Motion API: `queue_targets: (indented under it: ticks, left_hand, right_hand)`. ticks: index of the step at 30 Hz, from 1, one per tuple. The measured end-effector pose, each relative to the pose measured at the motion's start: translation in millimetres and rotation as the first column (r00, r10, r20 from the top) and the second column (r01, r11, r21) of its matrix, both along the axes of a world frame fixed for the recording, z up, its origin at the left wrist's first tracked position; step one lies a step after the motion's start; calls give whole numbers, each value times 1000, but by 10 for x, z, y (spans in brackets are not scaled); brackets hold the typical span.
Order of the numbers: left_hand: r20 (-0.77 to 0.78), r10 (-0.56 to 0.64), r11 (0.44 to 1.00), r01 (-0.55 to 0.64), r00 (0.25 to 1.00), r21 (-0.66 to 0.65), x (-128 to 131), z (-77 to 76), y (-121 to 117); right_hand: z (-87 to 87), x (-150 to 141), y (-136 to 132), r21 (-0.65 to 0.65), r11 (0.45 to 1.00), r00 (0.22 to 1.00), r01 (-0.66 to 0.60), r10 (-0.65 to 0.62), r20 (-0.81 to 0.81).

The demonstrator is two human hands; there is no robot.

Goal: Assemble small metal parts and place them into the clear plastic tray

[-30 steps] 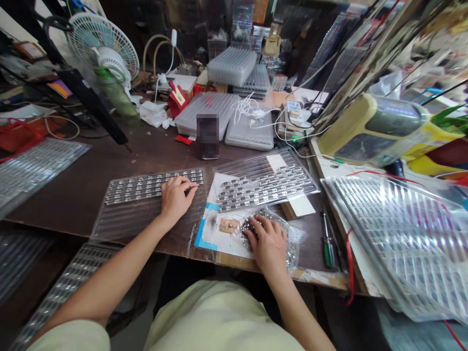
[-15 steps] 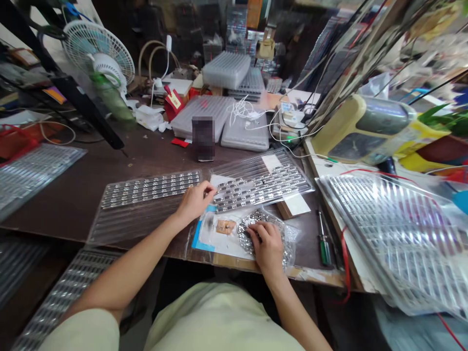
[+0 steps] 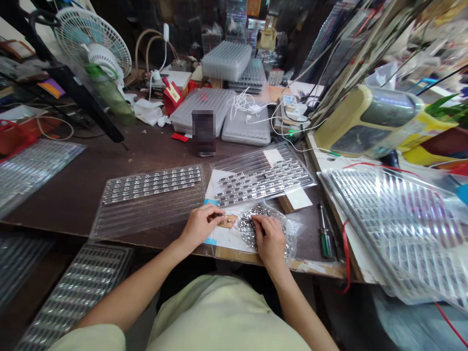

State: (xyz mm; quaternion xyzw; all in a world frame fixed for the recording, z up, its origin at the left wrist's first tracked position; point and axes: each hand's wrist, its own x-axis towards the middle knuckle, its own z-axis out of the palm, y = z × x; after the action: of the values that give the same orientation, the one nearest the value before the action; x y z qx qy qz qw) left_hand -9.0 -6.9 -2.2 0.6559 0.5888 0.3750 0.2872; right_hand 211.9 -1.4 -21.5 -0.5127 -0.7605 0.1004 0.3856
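Observation:
My left hand (image 3: 200, 226) is closed in a pinch at the left edge of a small tan block (image 3: 229, 222); whatever its fingertips hold is too small to make out. My right hand (image 3: 270, 239) has thumb and forefinger pressed together over a heap of small shiny metal parts (image 3: 247, 225) on clear plastic. What sits in that pinch is hidden. Just beyond both hands lies a clear ribbed tray (image 3: 241, 163) carrying rows of small metal connectors (image 3: 261, 187). A second clear tray (image 3: 146, 214), with connector rows along its far half, lies left of my left hand.
A green-handled screwdriver (image 3: 324, 239) lies right of the heap. Stacked clear trays (image 3: 395, 219) cover the right side table. At the back stand a fan (image 3: 93, 44), tray stacks (image 3: 226, 61) and tangled white cable (image 3: 243, 101). A black arm-like tool (image 3: 86, 102) slants in from the left.
My left hand has come from the left end of the right tray down towards me to the tan block. My right hand stays at the metal parts, its fingers slightly shifted.

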Motion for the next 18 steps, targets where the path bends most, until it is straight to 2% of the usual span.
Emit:
queue_targets:
  ticks: [6,14,18]
  left_hand:
    - [-59,-30,997,34,998,64,115,-85,-30]
    - [-142,-37,999,41,989,21,141,-46,-31]
    - [-135,-39,998,44,990,40,151,-46,-39]
  right_hand:
    - [40,-10,-6,-44,999,1000,-9,10,15]
    - [43,-3,-11,-43,999,999,-7,9,44]
    - [98,-45,-16,-54,998,997,-13,18,80]
